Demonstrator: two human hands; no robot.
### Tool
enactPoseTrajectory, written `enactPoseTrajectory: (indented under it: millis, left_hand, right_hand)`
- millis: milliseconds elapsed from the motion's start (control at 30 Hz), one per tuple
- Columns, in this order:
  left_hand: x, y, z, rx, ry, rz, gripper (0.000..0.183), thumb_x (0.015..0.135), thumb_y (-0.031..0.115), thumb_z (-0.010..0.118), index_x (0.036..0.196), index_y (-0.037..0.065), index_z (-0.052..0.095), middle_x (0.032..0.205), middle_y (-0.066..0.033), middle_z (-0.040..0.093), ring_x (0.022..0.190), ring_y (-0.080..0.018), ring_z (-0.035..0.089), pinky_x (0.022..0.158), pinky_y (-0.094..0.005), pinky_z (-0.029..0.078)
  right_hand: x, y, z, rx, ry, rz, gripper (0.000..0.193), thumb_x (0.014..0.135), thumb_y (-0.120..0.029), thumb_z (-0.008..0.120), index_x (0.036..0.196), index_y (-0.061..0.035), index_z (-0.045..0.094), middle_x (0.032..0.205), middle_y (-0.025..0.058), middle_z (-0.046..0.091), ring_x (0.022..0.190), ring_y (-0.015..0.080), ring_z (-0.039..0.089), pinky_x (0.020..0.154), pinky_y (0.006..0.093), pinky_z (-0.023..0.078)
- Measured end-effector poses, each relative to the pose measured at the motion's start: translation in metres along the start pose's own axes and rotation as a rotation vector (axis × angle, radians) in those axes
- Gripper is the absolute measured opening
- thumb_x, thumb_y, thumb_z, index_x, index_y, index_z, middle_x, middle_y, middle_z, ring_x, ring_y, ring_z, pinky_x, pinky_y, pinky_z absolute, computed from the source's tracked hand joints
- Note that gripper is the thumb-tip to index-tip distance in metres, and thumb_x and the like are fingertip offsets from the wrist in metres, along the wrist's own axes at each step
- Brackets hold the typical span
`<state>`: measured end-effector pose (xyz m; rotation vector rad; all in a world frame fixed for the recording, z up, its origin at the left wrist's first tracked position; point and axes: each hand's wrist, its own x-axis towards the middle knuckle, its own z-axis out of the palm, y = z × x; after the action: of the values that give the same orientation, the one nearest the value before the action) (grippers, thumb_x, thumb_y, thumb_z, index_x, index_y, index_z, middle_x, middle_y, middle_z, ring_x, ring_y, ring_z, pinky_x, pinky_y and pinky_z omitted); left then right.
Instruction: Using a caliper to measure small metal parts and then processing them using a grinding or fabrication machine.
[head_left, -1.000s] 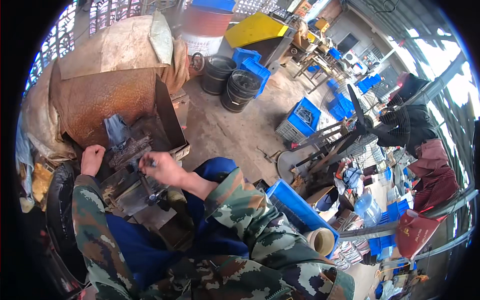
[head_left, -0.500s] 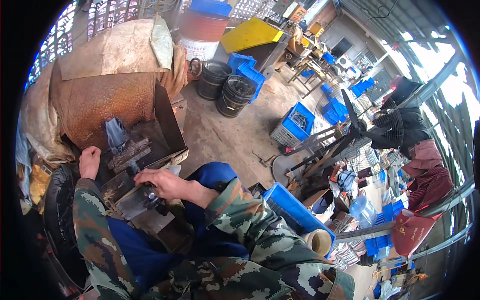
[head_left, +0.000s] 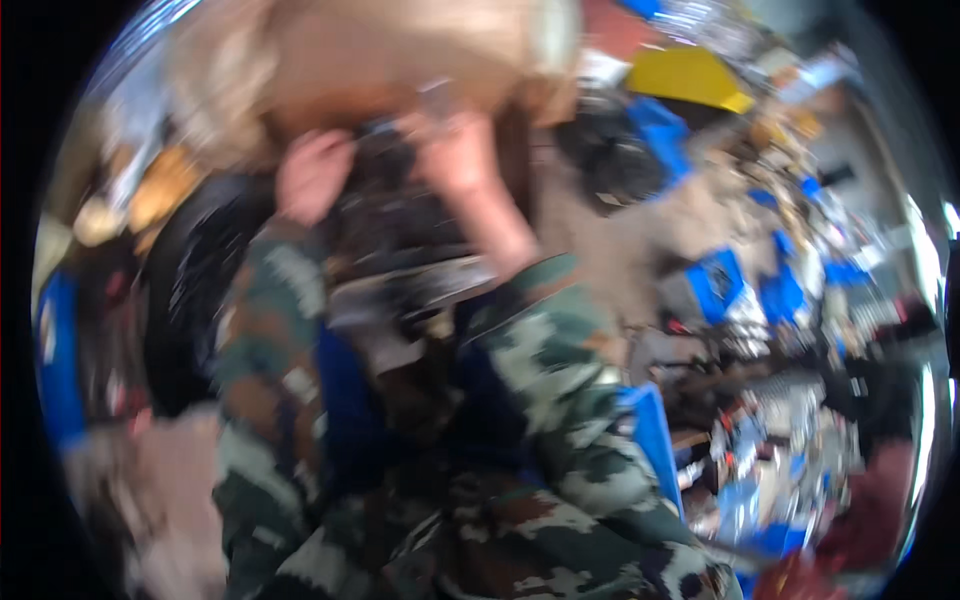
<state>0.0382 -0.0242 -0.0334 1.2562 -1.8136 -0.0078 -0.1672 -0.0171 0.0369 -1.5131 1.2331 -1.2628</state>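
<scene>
The whole view is smeared by motion. My left hand (head_left: 312, 178) is at the left side of a dark work bay (head_left: 390, 215), just under the edge of a brown hanging cover (head_left: 370, 65). My right hand (head_left: 458, 155) reaches deeper into the bay on its right side. A small greyish shape (head_left: 436, 95) shows by the right fingertips; whether the hand grips it is unclear. Both sets of fingers are too blurred to read as open or closed. Dark pieces lie between the hands. Nearer to me, a light metal plate (head_left: 375, 325) sits at the bay's front edge.
A black bag-like bundle (head_left: 200, 290) stands to the left of my left forearm. Black buckets (head_left: 610, 150) and a blue crate (head_left: 665, 135) are at the right beyond the bay, with a yellow panel (head_left: 690, 80) behind. Another blue bin (head_left: 650, 440) is beside my right elbow.
The view has swung left, so the scene sits further right. Both hands have moved up and farther in; my right hand has left the front metal fixture and reached toward the brown cover.
</scene>
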Motion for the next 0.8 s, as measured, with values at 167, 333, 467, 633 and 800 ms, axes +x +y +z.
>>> enactPoseTrajectory:
  millis: [167, 333, 467, 633, 800]
  left_hand:
    - [0.003, 0.001, 0.026, -0.054, 0.045, -0.247, 0.016, 0.081, 0.029, 0.066, 0.084, 0.014, 0.072, 0.087, -0.0121, 0.063, 0.088, -0.0322, 0.061, 0.078, -0.0421, 0.050]
    - [-0.003, 0.020, 0.020, 0.024, 0.031, -0.420, 0.018, 0.077, 0.030, 0.065, 0.082, 0.014, 0.074, 0.093, -0.0153, 0.065, 0.092, -0.0343, 0.064, 0.082, -0.0455, 0.052]
    - [-0.002, 0.015, 0.010, -0.010, 0.011, -0.457, 0.020, 0.077, 0.028, 0.065, 0.084, 0.012, 0.075, 0.095, -0.0165, 0.065, 0.094, -0.0350, 0.064, 0.084, -0.0460, 0.051]
    - [0.000, 0.020, -0.001, -0.044, 0.006, -0.449, 0.022, 0.078, 0.027, 0.064, 0.087, 0.011, 0.075, 0.098, -0.0164, 0.064, 0.095, -0.0354, 0.063, 0.087, -0.0446, 0.050]
    - [0.011, 0.018, -0.042, -0.214, -0.011, -0.489, 0.026, 0.080, 0.029, 0.062, 0.093, 0.010, 0.075, 0.100, -0.0186, 0.069, 0.095, -0.0354, 0.065, 0.088, -0.0414, 0.051]
  right_hand:
    - [0.055, -0.001, 0.011, -0.182, 0.112, -0.009, 0.029, 0.085, -0.031, 0.074, 0.089, -0.0040, 0.065, 0.060, 0.0063, 0.061, 0.050, 0.0153, 0.059, 0.050, 0.0309, 0.048]
    - [0.080, 0.021, 0.023, -0.160, 0.088, -0.038, 0.023, 0.092, -0.025, 0.069, 0.100, -0.0032, 0.070, 0.055, -0.0003, 0.053, 0.046, 0.0097, 0.048, 0.046, 0.0273, 0.038]
    - [0.093, 0.026, 0.037, -0.158, 0.081, -0.007, 0.022, 0.093, -0.025, 0.069, 0.100, -0.0047, 0.073, 0.056, -0.0039, 0.049, 0.045, 0.0074, 0.045, 0.045, 0.0231, 0.038]
    - [0.104, 0.038, 0.040, -0.089, 0.019, 0.002, 0.025, 0.092, -0.027, 0.070, 0.101, -0.0036, 0.073, 0.059, 0.0003, 0.058, 0.047, 0.0086, 0.050, 0.048, 0.0237, 0.037]
    - [0.109, 0.038, 0.018, -0.214, -0.004, 0.024, 0.029, 0.093, -0.030, 0.068, 0.103, -0.0034, 0.073, 0.055, 0.0009, 0.054, 0.045, 0.0095, 0.050, 0.047, 0.0242, 0.038]
